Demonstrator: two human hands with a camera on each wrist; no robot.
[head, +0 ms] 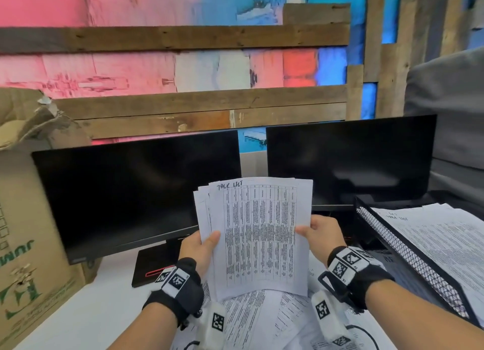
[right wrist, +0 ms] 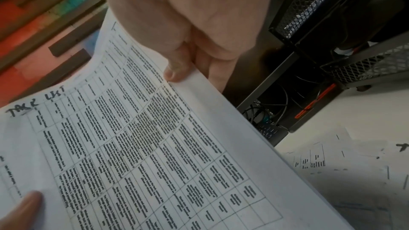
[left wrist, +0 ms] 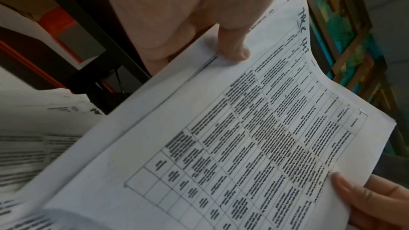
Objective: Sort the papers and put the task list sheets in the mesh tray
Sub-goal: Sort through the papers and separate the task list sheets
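Observation:
I hold a fanned stack of papers [head: 258, 234] upright in front of the monitors. Its front sheet [left wrist: 254, 137] is a printed table with "TASK LIST" handwritten at the top [right wrist: 35, 100]. My left hand [head: 201, 243] pinches the stack's left edge, thumb on the front. My right hand [head: 318, 233] pinches the right edge, thumb [right wrist: 177, 69] on the front and fingers behind. The black mesh tray [head: 408, 255] stands at the right and holds a pile of printed sheets [head: 442, 234].
Loose printed sheets [head: 262, 321] lie spread on the white desk below my wrists. Two dark monitors [head: 136, 192] [head: 348, 161] stand behind the stack. A cardboard box [head: 28, 232] sits at the left. A grey cushion [head: 450, 119] is at the far right.

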